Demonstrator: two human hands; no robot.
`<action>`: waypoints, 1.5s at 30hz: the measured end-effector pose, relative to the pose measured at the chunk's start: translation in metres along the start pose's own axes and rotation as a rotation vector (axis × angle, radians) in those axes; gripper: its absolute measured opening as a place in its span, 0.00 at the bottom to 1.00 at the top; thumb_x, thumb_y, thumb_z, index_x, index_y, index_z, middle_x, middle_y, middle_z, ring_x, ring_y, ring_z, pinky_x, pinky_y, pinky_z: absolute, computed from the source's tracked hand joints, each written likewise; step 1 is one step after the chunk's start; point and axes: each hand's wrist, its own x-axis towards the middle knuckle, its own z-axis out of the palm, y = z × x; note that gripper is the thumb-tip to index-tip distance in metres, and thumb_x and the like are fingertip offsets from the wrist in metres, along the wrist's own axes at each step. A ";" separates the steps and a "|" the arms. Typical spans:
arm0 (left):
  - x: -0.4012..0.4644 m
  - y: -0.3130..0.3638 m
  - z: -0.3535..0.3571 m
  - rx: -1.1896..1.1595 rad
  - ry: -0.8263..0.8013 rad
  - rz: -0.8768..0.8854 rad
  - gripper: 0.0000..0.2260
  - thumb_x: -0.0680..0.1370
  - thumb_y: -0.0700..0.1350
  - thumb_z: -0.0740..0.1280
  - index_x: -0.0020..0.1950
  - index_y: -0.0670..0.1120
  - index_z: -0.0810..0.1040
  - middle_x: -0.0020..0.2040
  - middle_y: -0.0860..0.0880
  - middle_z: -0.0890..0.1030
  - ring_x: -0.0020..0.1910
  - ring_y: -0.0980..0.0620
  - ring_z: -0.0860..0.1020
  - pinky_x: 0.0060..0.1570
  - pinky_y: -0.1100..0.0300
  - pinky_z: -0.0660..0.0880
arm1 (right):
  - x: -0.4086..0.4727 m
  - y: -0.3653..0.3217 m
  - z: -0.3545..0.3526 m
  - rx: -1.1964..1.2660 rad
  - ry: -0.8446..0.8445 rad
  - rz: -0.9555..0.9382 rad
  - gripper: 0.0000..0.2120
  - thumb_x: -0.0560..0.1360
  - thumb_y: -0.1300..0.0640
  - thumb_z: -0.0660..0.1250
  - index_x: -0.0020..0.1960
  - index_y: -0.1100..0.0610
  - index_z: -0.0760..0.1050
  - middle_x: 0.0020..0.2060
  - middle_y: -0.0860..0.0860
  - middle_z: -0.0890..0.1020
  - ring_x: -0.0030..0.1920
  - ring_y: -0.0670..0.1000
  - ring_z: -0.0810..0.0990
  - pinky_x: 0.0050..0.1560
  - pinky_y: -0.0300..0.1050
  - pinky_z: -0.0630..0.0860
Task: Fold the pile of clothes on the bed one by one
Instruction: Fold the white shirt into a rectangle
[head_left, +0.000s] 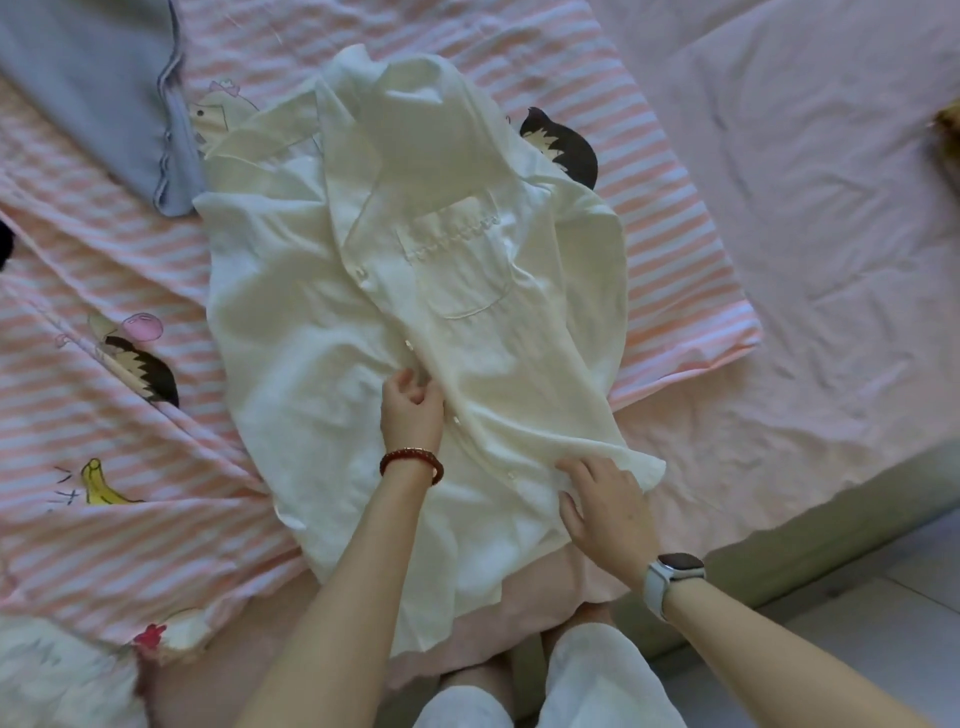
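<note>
Right hand (602, 499): I pressed flat fingers on shirt (415, 270) hem.
Left hand (413, 410): pinched placket mid-shirt; best kept taut.

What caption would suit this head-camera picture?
Both hands, left hand pinching the button edge, right hand on the hem, straighten a white shirt on the bed.

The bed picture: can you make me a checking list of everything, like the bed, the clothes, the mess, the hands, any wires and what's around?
Surface: bed with a plain pink sheet; pink striped quilt with cartoon prints lies over it.
Job's things: white shirt spread on the quilt, front open, pocket showing, not yet folded.
Clutter: grey-blue cloth at top left.
Hands: left hand pinches the button edge; right hand rests flat on the hem.
Cables: nothing seen.
Surroundings: tiled floor beside the bed.
</note>
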 end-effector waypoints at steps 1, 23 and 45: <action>-0.004 -0.011 0.003 -0.017 -0.049 -0.066 0.18 0.75 0.44 0.66 0.64 0.43 0.70 0.48 0.49 0.78 0.45 0.51 0.78 0.56 0.53 0.75 | -0.004 0.005 0.001 -0.007 0.002 0.040 0.16 0.69 0.53 0.56 0.51 0.57 0.76 0.42 0.52 0.79 0.40 0.56 0.80 0.35 0.49 0.75; -0.066 -0.083 0.006 -0.290 -0.561 -0.313 0.09 0.79 0.49 0.63 0.54 0.45 0.73 0.50 0.46 0.79 0.47 0.48 0.78 0.50 0.54 0.76 | -0.060 0.002 -0.032 1.041 0.332 0.905 0.10 0.77 0.64 0.59 0.55 0.58 0.76 0.43 0.46 0.78 0.39 0.47 0.76 0.40 0.42 0.75; -0.079 -0.106 -0.020 0.391 -0.022 0.127 0.11 0.77 0.40 0.61 0.60 0.44 0.70 0.57 0.50 0.72 0.51 0.51 0.72 0.48 0.59 0.67 | -0.025 0.030 -0.028 0.639 0.016 0.745 0.14 0.77 0.60 0.57 0.61 0.59 0.74 0.52 0.55 0.80 0.53 0.56 0.78 0.57 0.54 0.74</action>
